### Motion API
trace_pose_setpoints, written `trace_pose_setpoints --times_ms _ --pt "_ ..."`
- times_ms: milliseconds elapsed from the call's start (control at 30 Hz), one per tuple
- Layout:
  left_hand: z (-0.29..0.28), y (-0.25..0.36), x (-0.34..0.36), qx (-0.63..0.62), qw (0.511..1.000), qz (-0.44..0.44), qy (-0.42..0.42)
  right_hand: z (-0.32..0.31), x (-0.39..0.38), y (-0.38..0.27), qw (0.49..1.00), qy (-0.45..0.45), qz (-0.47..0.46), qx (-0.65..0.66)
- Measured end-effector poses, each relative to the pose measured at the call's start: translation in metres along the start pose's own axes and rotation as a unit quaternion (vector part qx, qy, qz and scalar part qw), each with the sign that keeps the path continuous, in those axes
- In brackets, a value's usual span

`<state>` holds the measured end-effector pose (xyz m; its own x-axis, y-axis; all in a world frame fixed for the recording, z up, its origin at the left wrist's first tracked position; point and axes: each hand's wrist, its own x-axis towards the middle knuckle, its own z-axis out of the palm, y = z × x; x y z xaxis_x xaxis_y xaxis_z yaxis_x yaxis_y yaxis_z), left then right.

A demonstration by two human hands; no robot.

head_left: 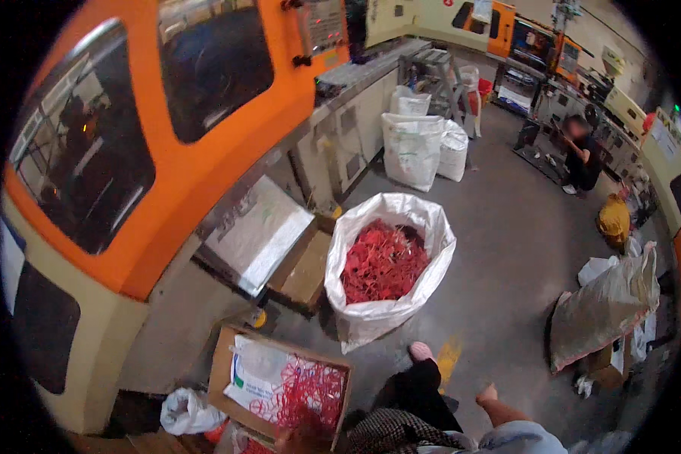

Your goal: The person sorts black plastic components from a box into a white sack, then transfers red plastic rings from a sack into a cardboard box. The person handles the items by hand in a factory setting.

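At the lower edge, my left hand (304, 433) reaches into an open cardboard box (221, 356), over a tangle of thin red plastic pieces (310, 390). It is dark and blurred, so its grip is hidden. Clear plastic and a white printed sheet (253, 382) also lie in the box. What looks like my right hand (489, 395), beyond a light grey sleeve (533, 439), is over the floor; its fingers are too small to make out. Ahead stands a large white sack (371, 318), rolled open and holding many red plastic scraps (386, 261).
An orange machine (204, 174) lines the left. Beside the sack lies another cardboard box (303, 265). Several white sacks (414, 151) stand farther off near a step ladder (439, 72). A full sack (601, 310) leans at right. A person (581, 155) crouches far right.
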<state>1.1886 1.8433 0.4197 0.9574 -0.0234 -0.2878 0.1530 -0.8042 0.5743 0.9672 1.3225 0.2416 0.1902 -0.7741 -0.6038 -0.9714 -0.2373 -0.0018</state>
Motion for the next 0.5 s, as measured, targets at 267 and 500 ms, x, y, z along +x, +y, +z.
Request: trace_pose_setpoints --times_ms 267,500 --pt "0.055 0.092 0.012 0.043 0.998 -0.047 0.021 -0.08 0.068 0.038 0.989 -0.142 -0.044 -0.007" --pt "0.192 0.154 0.075 -0.031 0.997 -0.07 0.001 -0.316 0.186 -0.111 0.957 0.03 -0.28 0.074"
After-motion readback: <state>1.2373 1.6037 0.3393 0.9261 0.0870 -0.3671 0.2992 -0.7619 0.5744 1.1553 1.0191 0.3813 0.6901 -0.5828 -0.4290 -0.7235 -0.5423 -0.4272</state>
